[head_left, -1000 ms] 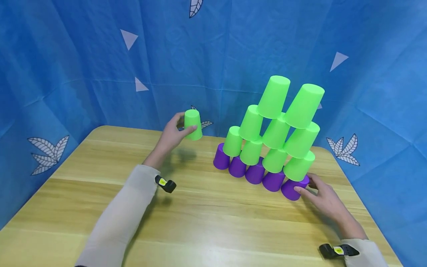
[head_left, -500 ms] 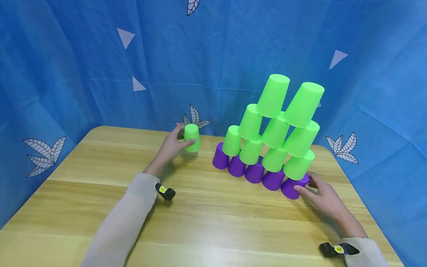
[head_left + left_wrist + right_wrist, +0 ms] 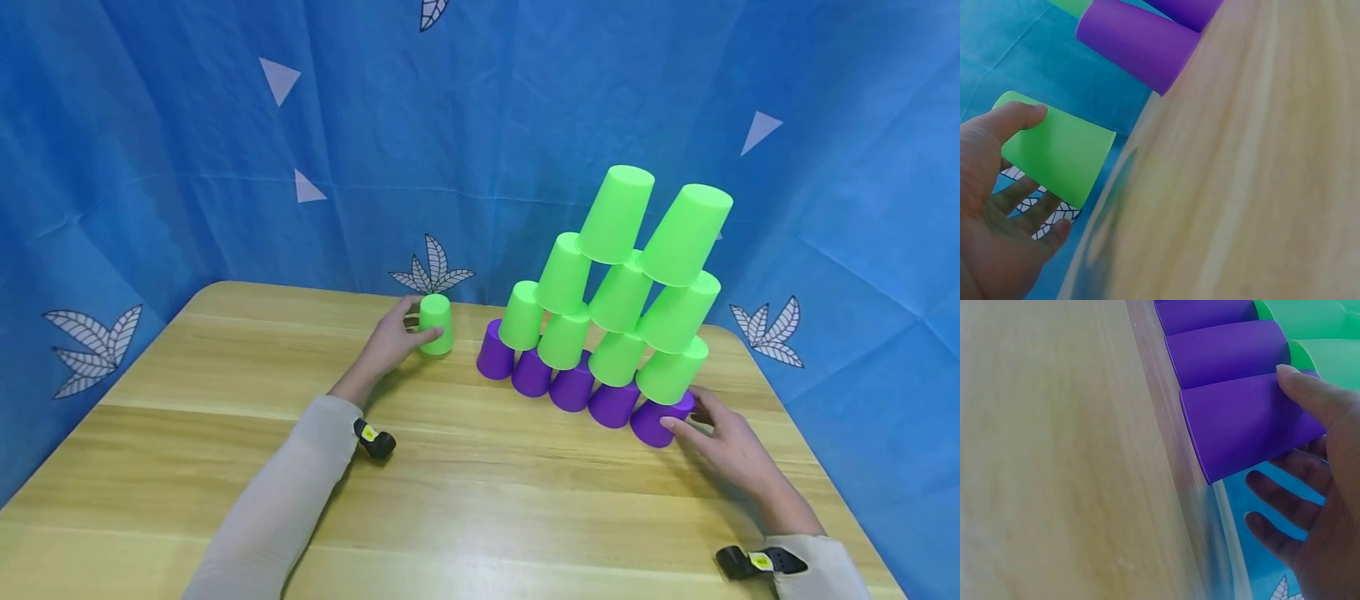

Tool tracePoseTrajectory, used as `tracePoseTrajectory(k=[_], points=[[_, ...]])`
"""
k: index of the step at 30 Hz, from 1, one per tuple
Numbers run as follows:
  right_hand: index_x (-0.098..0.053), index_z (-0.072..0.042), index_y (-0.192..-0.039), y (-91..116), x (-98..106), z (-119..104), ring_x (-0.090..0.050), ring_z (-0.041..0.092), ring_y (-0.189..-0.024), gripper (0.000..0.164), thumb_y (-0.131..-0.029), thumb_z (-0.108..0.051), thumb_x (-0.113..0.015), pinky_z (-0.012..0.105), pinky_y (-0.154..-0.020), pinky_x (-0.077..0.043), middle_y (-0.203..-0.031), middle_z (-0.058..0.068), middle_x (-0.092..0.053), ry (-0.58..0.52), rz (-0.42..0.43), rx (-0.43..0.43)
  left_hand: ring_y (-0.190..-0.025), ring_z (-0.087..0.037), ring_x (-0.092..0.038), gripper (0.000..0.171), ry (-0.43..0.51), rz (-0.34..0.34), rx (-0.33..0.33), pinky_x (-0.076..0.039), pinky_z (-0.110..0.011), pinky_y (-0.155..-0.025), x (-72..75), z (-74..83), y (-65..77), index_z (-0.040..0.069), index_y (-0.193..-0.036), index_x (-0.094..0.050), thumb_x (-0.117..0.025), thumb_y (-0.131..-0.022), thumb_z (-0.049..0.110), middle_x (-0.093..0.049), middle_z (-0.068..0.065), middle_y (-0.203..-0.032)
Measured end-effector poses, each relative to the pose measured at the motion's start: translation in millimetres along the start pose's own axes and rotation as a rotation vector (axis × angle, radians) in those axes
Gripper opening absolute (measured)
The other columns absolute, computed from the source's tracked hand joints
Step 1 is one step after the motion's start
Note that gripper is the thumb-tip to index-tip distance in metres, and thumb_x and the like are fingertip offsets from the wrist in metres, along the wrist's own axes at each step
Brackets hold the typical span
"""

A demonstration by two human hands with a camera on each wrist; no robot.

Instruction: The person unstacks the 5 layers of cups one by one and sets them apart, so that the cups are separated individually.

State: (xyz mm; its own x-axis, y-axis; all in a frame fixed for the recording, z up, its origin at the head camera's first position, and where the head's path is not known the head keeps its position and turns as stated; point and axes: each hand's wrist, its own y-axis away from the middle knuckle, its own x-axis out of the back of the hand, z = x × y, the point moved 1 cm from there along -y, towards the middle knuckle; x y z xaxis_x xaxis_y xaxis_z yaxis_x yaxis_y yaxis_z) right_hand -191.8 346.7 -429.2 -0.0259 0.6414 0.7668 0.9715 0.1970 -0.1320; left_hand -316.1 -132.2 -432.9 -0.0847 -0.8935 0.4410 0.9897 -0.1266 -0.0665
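Note:
My left hand (image 3: 393, 337) pinches an upside-down green cup (image 3: 437, 325) between thumb and fingers, low over the back of the table and left of the stack. The left wrist view shows this cup's rim close to the tabletop, with the thumb (image 3: 1025, 119) along its side. At the right end of the bottom row, my right hand (image 3: 731, 442) holds an upside-down purple cup (image 3: 660, 422); its thumb (image 3: 1307, 390) lies on the cup's near side. Above stand rows of green cups (image 3: 565, 337), narrowing upward to two top cups, a left one (image 3: 617, 215) and a right one (image 3: 687, 236).
Several purple cups (image 3: 572, 387) form the bottom row on the wooden table (image 3: 480, 492). A blue curtain (image 3: 480, 108) with leaf and triangle prints hangs close behind the table's back edge and along its sides.
My left hand has lowered the green cup from higher up to close over the tabletop. My right hand stays at the end purple cup, and the stack stands unchanged.

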Motion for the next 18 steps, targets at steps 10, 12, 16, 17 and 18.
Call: tracePoseTrajectory(k=[10, 12, 16, 17, 18], points=[[-0.039, 0.002, -0.144, 0.8, -0.8, 0.6, -0.054, 0.047, -0.116, 0.064, -0.097, -0.034, -0.063, 0.059, -0.097, -0.041, -0.13, 0.027, -0.055, -0.004, -0.008, -0.005, -0.125, -0.034, -0.051, 0.065, 0.004, -0.018, -0.029, -0.045, -0.043, -0.101, -6.7, -7.6, 3.8, 0.011, -0.144, -0.042, -0.075, -0.088, 0.023, -0.05, -0.013, -0.138], [-0.039, 0.002, -0.144, 0.6, -0.8, 0.1, -0.054, 0.047, -0.117, 0.064, -0.097, -0.034, -0.062, 0.059, -0.097, -0.041, -0.131, 0.027, -0.055, -0.001, -0.009, -0.003, -0.124, -0.034, -0.052, 0.065, 0.008, -0.018, -0.034, -0.046, -0.042, -0.1, -7.9, -8.6, 4.6, 0.012, -0.144, -0.042, -0.075, -0.088, 0.022, -0.051, -0.013, -0.137], [-0.039, 0.002, -0.144, 0.5, -0.2, -0.9, -0.054, 0.048, -0.116, 0.064, -0.097, -0.034, -0.062, 0.059, -0.097, -0.041, -0.13, 0.027, -0.055, -0.002, -0.007, 0.0, -0.123, -0.034, -0.053, 0.065, 0.004, -0.002, -0.048, -0.046, -0.043, -0.1, -10.0, -10.2, 4.4, 0.011, -0.145, -0.042, -0.075, -0.089, 0.021, -0.051, -0.013, -0.136], [-0.039, 0.002, -0.144, 0.6, -0.1, -1.0, -0.054, 0.048, -0.116, 0.064, -0.097, -0.034, -0.062, 0.06, -0.097, -0.042, -0.13, 0.027, -0.055, -0.002, -0.007, 0.0, -0.122, -0.034, -0.054, 0.066, 0.001, 0.004, -0.051, -0.046, -0.043, -0.1, -10.5, -10.7, 4.1, 0.011, -0.145, -0.042, -0.074, -0.089, 0.021, -0.052, -0.014, -0.136], [-0.039, 0.002, -0.144, 0.6, 0.1, -1.1, -0.054, 0.048, -0.116, 0.064, -0.097, -0.034, -0.063, 0.06, -0.097, -0.042, -0.13, 0.027, -0.055, -0.004, -0.006, 0.0, -0.122, -0.034, -0.054, 0.065, -0.002, 0.011, -0.053, -0.046, -0.043, -0.1, -10.9, -11.1, 3.7, 0.011, -0.145, -0.042, -0.074, -0.089, 0.022, -0.052, -0.014, -0.136]])
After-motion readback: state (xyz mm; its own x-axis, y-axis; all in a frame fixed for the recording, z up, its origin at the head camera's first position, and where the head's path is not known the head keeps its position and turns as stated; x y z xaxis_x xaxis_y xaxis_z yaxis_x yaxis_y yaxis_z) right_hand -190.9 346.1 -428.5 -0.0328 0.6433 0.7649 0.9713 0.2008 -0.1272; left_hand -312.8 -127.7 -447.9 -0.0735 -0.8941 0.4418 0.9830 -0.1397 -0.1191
